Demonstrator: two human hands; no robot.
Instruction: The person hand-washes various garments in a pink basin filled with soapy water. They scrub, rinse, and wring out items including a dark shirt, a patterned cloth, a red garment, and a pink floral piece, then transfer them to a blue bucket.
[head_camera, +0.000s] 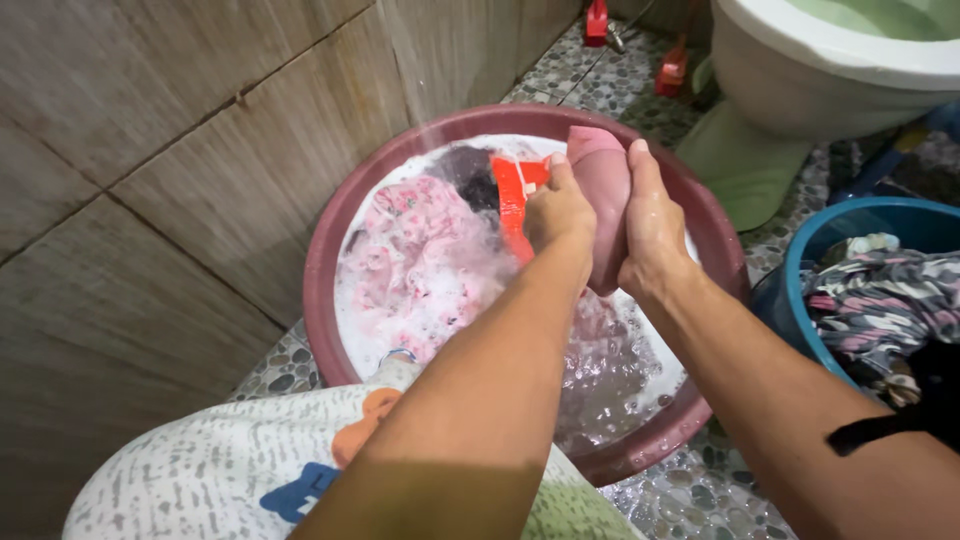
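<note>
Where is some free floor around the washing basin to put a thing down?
Bare pebble floor lies in front of the maroon basin, toward the blue tub. A second patch runs between the tiled wall and the toilet. The basin is crowded with clothes, suds and both hands, left, right, holding a pink cloth.

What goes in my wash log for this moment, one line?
left hand: grips pink cloth | right hand: grips same cloth | below: sudsy basin

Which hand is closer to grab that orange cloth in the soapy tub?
The left hand, probably. Both hands squeeze the pink cloth above the tub, but the left sits right beside the orange cloth, while the right hand is on the far side of the pink cloth.
</note>
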